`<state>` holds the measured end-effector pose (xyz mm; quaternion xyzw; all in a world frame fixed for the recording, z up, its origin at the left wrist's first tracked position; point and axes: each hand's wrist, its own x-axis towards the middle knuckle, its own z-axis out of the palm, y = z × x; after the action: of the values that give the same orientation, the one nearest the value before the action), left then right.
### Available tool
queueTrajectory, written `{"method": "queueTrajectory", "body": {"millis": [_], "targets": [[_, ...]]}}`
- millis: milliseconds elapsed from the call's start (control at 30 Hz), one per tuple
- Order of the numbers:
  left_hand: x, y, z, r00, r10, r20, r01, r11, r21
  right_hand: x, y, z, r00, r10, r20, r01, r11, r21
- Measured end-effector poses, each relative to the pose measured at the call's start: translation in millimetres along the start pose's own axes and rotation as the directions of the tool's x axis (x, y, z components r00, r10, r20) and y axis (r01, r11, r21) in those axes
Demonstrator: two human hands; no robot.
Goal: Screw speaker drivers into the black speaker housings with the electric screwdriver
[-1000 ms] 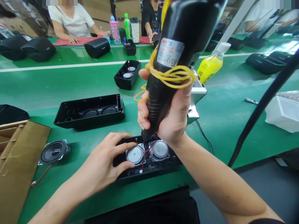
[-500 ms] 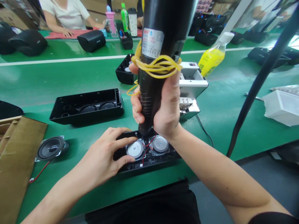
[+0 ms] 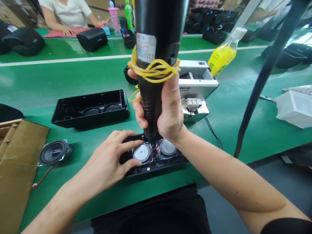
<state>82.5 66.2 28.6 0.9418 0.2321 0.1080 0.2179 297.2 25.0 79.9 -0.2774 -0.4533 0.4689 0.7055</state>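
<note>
Green table (image 3: 97, 71) across the shop floor, co-worker in a white shirt (image 3: 67, 13) at its far edge, arms on a red cloth (image 3: 55, 33). Cardboard box (image 3: 24, 162) at left, reaching toward the near edge. Loose speaker driver (image 3: 53, 152) right beside it, cone up, red lead trailing toward the box. Second black housing (image 3: 90, 112) further from the near edge, open side up, two grilles inside. Left hand (image 3: 112, 154) part open, thumb and forefinger spanning and holding the left driver (image 3: 141, 152). That one sits in the work housing (image 3: 158, 164), just inside the table's near edge. Right hand (image 3: 168, 112) wrapped tight on a black handheld tool (image 3: 161, 35), yellow band round it, nose down at the housing's far wall; exact tip contact hidden. Right driver (image 3: 167, 148) seated just beside, red wires between the two. Then silver machine (image 3: 197, 84), yellow bottle (image 3: 221, 57) behind it, white bin (image 3: 294, 109) toward the right end.
</note>
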Motion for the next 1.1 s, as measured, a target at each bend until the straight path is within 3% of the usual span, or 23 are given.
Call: {"method": "queueTrajectory", "body": {"millis": [133,400,733,833,933,1100], "targets": [[0.4,-2.7,0.1,1.0,0.016,0.011,-0.016,1.0,0.023,-3.9,7.1,1.5,0.994,-0.018,0.111,0.02,1.0,-0.018],[0.6,-4.0,2.8,1.0,-0.012,0.018,0.011,0.998,0.069,-15.6,5.0,9.6,0.997,-0.004,0.074,0.004,1.0,-0.002],[-2.9,-5.9,6.7,1.0,-0.015,0.003,0.015,0.996,0.089,-13.2,27.2,-12.4,0.97,-0.045,0.239,0.054,0.998,-0.028],[-5.5,-5.7,11.4,1.0,-0.018,-0.018,0.019,0.997,0.072,-12.8,27.5,-12.5,0.976,-0.068,0.206,0.076,0.997,-0.028],[-8.5,-8.5,18.3,0.998,-0.015,-0.064,0.018,0.998,0.052,-11.9,8.7,-9.8,0.978,-0.142,0.151,0.144,0.99,-0.006],[-17.5,-26.5,24.0,0.994,0.023,-0.109,-0.022,1.0,0.01,-9.0,-65.8,-20.3,0.916,-0.396,-0.06,0.384,0.911,-0.153]]}}
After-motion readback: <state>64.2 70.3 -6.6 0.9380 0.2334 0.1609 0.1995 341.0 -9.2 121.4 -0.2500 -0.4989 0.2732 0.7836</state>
